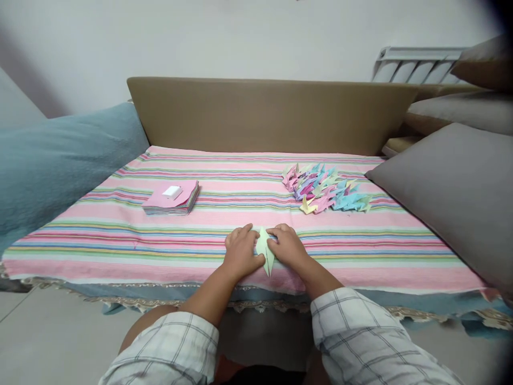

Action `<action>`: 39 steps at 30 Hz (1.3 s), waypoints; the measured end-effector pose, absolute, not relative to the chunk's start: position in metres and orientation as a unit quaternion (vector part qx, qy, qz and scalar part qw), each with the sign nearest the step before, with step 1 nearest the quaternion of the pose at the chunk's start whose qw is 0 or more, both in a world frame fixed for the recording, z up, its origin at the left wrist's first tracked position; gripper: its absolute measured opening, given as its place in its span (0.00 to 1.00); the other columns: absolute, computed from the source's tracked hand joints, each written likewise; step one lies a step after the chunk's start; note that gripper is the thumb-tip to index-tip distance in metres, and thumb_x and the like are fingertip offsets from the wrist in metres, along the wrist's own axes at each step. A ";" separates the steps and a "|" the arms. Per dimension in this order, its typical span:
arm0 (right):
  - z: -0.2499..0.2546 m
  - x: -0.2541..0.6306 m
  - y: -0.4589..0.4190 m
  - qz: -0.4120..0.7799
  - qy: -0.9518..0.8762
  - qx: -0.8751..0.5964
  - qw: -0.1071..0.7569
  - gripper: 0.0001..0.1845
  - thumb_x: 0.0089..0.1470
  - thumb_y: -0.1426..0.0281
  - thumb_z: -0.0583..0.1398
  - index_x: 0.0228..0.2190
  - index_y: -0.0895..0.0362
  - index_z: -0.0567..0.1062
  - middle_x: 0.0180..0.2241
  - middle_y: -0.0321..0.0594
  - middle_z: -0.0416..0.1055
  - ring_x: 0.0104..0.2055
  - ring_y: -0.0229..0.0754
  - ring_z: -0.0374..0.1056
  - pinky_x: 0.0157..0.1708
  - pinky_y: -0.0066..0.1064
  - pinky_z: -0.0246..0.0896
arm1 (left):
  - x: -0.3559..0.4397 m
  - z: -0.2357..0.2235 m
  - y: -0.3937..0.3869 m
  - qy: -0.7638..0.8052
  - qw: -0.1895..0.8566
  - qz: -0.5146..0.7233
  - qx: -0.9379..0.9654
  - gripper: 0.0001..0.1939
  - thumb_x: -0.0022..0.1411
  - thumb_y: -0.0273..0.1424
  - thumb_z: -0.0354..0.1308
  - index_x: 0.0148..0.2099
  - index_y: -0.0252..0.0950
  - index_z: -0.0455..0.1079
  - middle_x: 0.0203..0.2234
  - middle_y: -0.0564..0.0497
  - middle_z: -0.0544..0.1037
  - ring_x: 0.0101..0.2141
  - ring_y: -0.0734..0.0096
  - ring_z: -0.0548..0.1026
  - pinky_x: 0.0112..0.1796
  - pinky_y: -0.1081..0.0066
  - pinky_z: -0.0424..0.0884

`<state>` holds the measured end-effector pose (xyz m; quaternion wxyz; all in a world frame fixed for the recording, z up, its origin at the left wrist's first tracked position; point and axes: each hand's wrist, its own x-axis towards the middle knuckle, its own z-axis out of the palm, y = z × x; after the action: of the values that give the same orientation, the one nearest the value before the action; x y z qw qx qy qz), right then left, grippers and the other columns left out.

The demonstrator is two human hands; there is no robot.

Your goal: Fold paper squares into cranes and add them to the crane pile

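A pale green folded paper (pixel 263 247), a long diamond with two narrow points at its near end, lies on the striped cloth between my hands. My left hand (pixel 241 252) is on its left side, thumb at the lower edge and fingers curled near the upper edge. From the right, my right hand (pixel 287 247) grips the paper, its thumb on the face and its index finger near the top. Part of each side of the paper is hidden under my fingers. Beyond my right hand sits a cluster of folded paper cranes (pixel 320 190) in several colours.
On the left, a stack of coloured paper sheets (pixel 166 202) carries a small white block (pixel 172 192). The striped cloth (pixel 224 171) covers the seat, with a brown backrest (pixel 272 115) behind. Grey cushions (pixel 449 187) lean at the right; a blue cushion (pixel 68 155) lies left.
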<state>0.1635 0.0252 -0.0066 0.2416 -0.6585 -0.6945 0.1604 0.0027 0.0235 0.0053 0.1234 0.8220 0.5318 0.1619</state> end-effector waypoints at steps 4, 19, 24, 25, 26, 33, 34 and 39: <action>-0.008 0.165 0.024 0.240 -0.662 -0.626 0.334 0.14 0.46 0.71 0.56 0.37 0.56 0.73 0.38 0.41 0.70 0.42 0.43 0.64 0.45 0.35 0.57 | 0.000 0.007 0.024 0.540 0.156 0.163 0.811 0.28 0.44 0.33 0.60 0.51 0.42 0.65 0.59 0.46 0.60 0.57 0.49 0.56 0.55 0.49 0.49; 0.016 0.148 0.000 0.552 -0.473 -0.443 0.525 0.19 0.40 0.58 0.64 0.33 0.56 0.70 0.23 0.31 0.65 0.23 0.33 0.59 0.25 0.26 0.55 | 0.005 0.016 0.019 0.421 0.626 0.455 0.473 0.18 0.41 0.42 0.67 0.25 0.33 0.69 0.18 0.57 0.70 0.20 0.79 0.65 0.24 0.76 0.62; 0.019 0.150 -0.002 0.530 -0.485 -0.452 0.529 0.17 0.43 0.55 0.62 0.26 0.57 0.72 0.18 0.31 0.61 0.22 0.32 0.54 0.23 0.26 0.52 | 0.005 0.022 0.010 0.410 0.647 0.440 0.469 0.17 0.39 0.40 0.69 0.23 0.33 0.69 0.18 0.56 0.72 0.21 0.78 0.67 0.25 0.76 0.63; 0.019 0.151 -0.002 0.523 -0.491 -0.451 0.531 0.16 0.44 0.56 0.62 0.25 0.58 0.72 0.19 0.31 0.61 0.22 0.32 0.54 0.24 0.26 0.52 | 0.005 0.022 0.009 0.407 0.651 0.440 0.466 0.17 0.39 0.39 0.69 0.23 0.32 0.69 0.17 0.56 0.71 0.21 0.79 0.66 0.25 0.76 0.62; 0.018 0.151 -0.002 0.518 -0.496 -0.449 0.533 0.16 0.44 0.57 0.62 0.25 0.58 0.73 0.19 0.31 0.61 0.22 0.32 0.54 0.24 0.26 0.52 | 0.005 0.021 0.008 0.405 0.655 0.442 0.460 0.17 0.40 0.39 0.69 0.24 0.32 0.69 0.17 0.57 0.71 0.21 0.79 0.66 0.25 0.76 0.62; 0.012 0.150 -0.003 0.534 -0.500 -0.432 0.528 0.15 0.44 0.58 0.63 0.25 0.58 0.73 0.20 0.31 0.63 0.22 0.32 0.54 0.23 0.25 0.50 | 0.007 0.019 0.008 0.392 0.672 0.473 0.414 0.17 0.40 0.38 0.69 0.24 0.33 0.68 0.17 0.58 0.70 0.20 0.81 0.65 0.25 0.77 0.62; 0.012 0.150 -0.003 0.535 -0.498 -0.433 0.528 0.15 0.44 0.58 0.63 0.25 0.58 0.73 0.20 0.31 0.63 0.22 0.32 0.54 0.23 0.25 0.50 | 0.008 0.019 0.007 0.392 0.673 0.471 0.414 0.17 0.40 0.39 0.69 0.24 0.33 0.68 0.17 0.58 0.70 0.19 0.81 0.65 0.24 0.77 0.62; 0.011 0.149 -0.004 0.548 -0.481 -0.436 0.527 0.16 0.43 0.57 0.64 0.24 0.58 0.72 0.17 0.29 0.60 0.20 0.30 0.51 0.20 0.25 0.47 | 0.008 0.021 0.006 0.390 0.681 0.466 0.408 0.18 0.38 0.39 0.70 0.23 0.33 0.67 0.16 0.58 0.69 0.19 0.81 0.65 0.23 0.77 0.61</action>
<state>0.1485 -0.0036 0.0105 0.5274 -0.4358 -0.4811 0.5481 0.0080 0.0058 0.0210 0.6813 0.4082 0.3896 0.4663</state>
